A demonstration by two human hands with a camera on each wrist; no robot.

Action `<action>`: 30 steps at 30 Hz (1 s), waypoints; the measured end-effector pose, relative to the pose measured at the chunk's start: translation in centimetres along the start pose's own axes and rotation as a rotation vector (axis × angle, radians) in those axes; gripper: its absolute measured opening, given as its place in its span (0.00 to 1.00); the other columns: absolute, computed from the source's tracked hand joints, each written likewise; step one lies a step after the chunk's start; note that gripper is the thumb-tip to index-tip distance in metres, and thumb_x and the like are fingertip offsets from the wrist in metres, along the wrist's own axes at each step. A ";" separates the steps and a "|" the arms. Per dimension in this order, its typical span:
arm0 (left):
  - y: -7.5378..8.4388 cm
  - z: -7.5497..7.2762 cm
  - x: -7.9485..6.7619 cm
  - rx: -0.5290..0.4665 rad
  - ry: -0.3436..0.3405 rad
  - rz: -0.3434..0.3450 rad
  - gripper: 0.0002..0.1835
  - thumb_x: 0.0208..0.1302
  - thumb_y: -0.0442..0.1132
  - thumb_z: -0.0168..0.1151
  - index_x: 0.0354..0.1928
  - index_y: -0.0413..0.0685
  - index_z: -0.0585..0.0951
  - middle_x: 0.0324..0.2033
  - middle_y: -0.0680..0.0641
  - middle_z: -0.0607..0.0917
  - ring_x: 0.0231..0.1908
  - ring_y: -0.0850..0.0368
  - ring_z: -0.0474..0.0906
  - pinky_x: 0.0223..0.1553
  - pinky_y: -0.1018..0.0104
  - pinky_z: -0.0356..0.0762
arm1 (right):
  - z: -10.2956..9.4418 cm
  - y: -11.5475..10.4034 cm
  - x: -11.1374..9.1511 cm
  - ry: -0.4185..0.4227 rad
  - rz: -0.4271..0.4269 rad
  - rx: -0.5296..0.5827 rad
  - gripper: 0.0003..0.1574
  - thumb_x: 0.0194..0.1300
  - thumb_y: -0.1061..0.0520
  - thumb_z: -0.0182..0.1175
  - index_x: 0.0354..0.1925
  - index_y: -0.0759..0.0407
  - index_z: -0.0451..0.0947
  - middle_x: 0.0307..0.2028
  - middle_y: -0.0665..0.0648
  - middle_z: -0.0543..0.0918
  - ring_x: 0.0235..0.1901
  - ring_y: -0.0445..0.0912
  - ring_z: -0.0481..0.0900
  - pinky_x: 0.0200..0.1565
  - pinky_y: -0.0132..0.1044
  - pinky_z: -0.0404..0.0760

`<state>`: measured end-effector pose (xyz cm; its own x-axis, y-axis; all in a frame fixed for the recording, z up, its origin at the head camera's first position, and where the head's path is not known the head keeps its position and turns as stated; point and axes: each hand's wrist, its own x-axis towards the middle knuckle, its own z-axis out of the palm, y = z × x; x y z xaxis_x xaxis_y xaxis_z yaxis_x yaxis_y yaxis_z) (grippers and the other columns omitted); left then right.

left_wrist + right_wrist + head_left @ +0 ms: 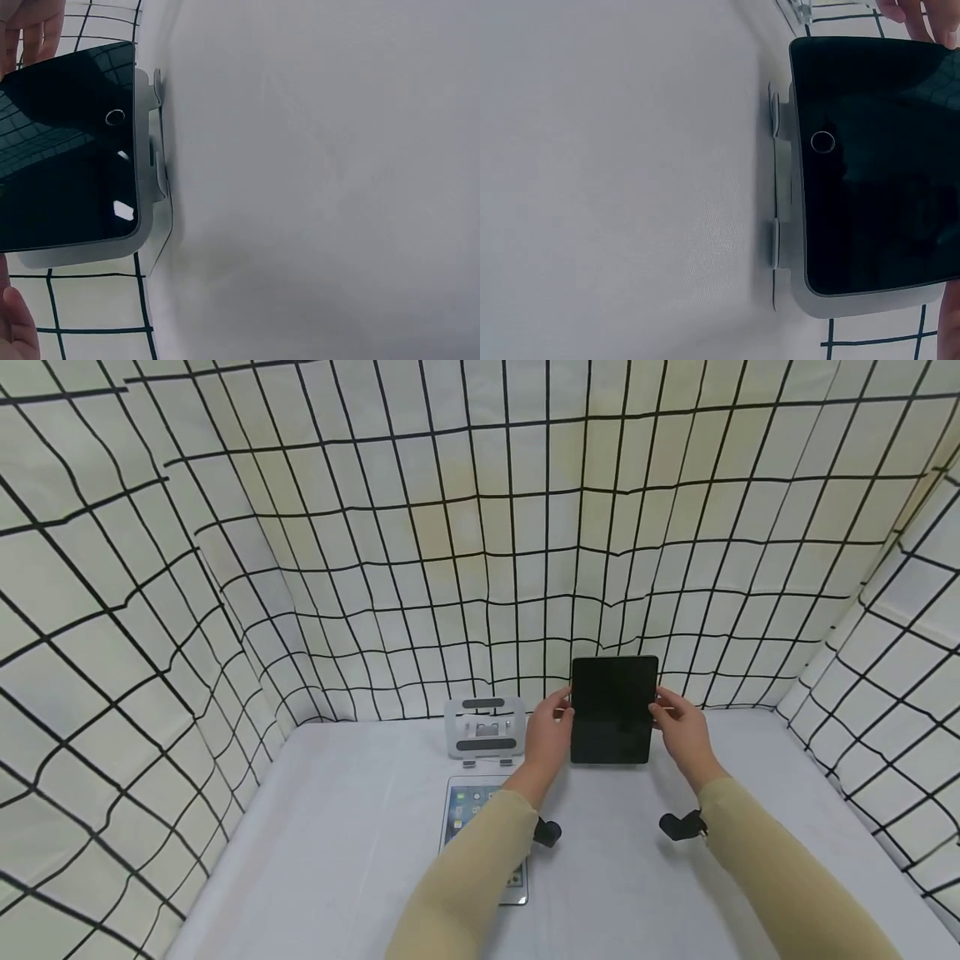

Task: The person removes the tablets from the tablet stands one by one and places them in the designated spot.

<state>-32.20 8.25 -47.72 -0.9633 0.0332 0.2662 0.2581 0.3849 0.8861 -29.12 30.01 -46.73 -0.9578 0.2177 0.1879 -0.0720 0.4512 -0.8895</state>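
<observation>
I have the left hand (549, 735) and right hand (684, 732) pinching the tablet's (612, 710) sides before the stand (862, 302), seemingly to steady it.

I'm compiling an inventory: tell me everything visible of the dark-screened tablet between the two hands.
The tablet has a glossy black, apparently unlit screen with grid-like reflections, rounded corners and a pale-ringed round button near its lower edge. It is held roughly upright near the far edge of the white table, in front of a pale grey stand; whether they touch is unclear. The left hand and right hand grip its opposite side edges.
</observation>
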 end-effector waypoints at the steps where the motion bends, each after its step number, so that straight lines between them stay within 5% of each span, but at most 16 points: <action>1: 0.1 -0.2 -0.1 -0.010 -0.006 -0.005 0.21 0.66 0.42 0.54 0.59 0.73 0.71 0.41 0.61 0.78 0.44 0.65 0.74 0.35 0.71 0.76 | -0.1 -0.1 -0.2 -0.003 -0.005 0.000 0.32 0.69 0.46 0.48 0.68 0.53 0.59 0.54 0.61 0.70 0.51 0.53 0.75 0.49 0.40 0.77; 10: 0.6 -2.0 -1.5 -0.050 -0.084 0.014 0.26 0.66 0.41 0.54 0.61 0.79 0.66 0.40 0.59 0.77 0.40 0.65 0.75 0.36 0.70 0.76 | -0.6 -0.8 -2.1 -0.063 0.000 -0.026 0.34 0.68 0.45 0.49 0.69 0.49 0.57 0.52 0.60 0.71 0.48 0.50 0.76 0.45 0.32 0.78; 19: 0.8 -4.1 -3.9 -0.198 -0.177 -0.067 0.29 0.65 0.37 0.55 0.60 0.83 0.67 0.39 0.55 0.76 0.37 0.59 0.77 0.35 0.65 0.80 | -0.7 -1.3 -4.5 -0.112 -0.039 -0.050 0.34 0.67 0.44 0.50 0.69 0.40 0.55 0.49 0.58 0.74 0.44 0.48 0.78 0.43 0.30 0.79; 30: 1.4 -6.1 -6.9 -0.225 -0.253 -0.140 0.31 0.64 0.34 0.55 0.60 0.82 0.66 0.38 0.50 0.76 0.34 0.54 0.78 0.34 0.59 0.81 | -1.0 -1.3 -7.4 -0.228 -0.009 -0.002 0.37 0.66 0.43 0.53 0.69 0.33 0.52 0.48 0.58 0.73 0.42 0.48 0.79 0.45 0.39 0.79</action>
<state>-24.79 2.91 -46.01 -0.9708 0.2325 0.0588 0.1047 0.1903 0.9761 -21.68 28.68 -46.57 -0.9952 0.0127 0.0971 -0.0808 0.4541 -0.8873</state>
